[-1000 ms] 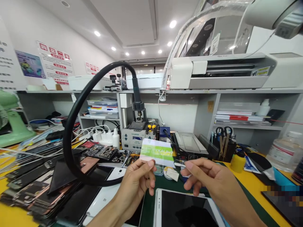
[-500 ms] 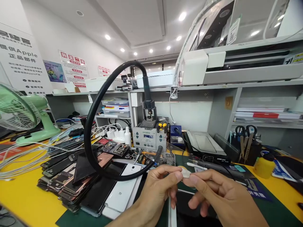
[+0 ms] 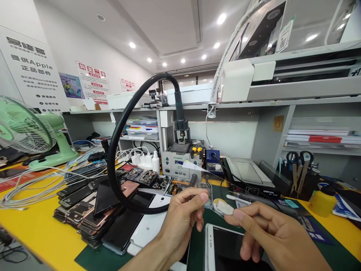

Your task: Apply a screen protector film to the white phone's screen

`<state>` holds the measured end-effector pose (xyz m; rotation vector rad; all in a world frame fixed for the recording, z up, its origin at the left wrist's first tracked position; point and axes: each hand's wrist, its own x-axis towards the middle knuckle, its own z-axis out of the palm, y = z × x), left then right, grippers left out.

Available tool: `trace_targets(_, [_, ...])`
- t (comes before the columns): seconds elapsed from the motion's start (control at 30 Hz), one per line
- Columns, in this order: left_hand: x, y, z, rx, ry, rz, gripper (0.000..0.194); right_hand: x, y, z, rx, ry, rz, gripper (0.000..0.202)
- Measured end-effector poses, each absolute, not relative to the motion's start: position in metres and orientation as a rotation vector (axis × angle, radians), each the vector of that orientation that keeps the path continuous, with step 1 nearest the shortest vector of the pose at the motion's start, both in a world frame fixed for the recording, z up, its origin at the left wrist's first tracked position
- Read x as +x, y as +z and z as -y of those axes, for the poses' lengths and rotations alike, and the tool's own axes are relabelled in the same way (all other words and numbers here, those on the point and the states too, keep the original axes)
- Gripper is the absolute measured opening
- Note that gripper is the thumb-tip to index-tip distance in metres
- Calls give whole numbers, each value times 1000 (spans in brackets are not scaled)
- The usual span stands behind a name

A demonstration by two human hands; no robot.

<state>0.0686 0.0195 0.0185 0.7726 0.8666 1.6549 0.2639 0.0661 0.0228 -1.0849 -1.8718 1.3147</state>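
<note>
My right hand [image 3: 267, 229] pinches a small flat white piece [image 3: 225, 207] between thumb and forefinger; its exact kind is unclear. Behind it, partly covered, a round disc with a yellow and white face [image 3: 216, 203] lies on the green mat. To the left, my left hand [image 3: 186, 210] is closed, thumb and forefinger pressed together, apart from the white piece. Anything between those fingertips is too small to make out. Below the hands lies a white-framed phone [image 3: 210, 244] with a dark screen, partly hidden by my right hand.
Stacked phone parts [image 3: 84, 210] and a white phone [image 3: 149, 229] lie to the left. A black hose [image 3: 111, 150] arches over them from the hot-air station [image 3: 176, 163]. A white-tipped tool [image 3: 237, 199] is beyond my right hand, and a yellow bottle [image 3: 323, 201] stands right.
My hands have moved apart: both were at the white piece, and now only the right holds it. The view has shifted slightly, showing more of the white-framed phone.
</note>
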Motion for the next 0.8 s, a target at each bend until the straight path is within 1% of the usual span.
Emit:
trace_targets(0.07, [69,19,-19,797,1674,-868,31,266,22,-68,-1088,1310,1884,55])
trace_targets(0.23, [67,20,-19,901,1672,-883,42,269,21,-69,-1111,1314,1873,59])
trace_targets(0.3, [67,19,-19,946,1668,-901,44,270,21,-68,-1114,1312,1863,60])
trace_targets(0.5, [70,12,-20,1082,1643,-936,39,268,25,-66,-1114,1243,1873,61])
trace_targets(0.7, [70,9,-19,1109,1574,-895,34,270,27,-67,-1148,1226,1858,55])
trace_targets(0.8, [71,8,-19,1093,1552,-887,35,270,28,-66,-1151,1230,1857,56])
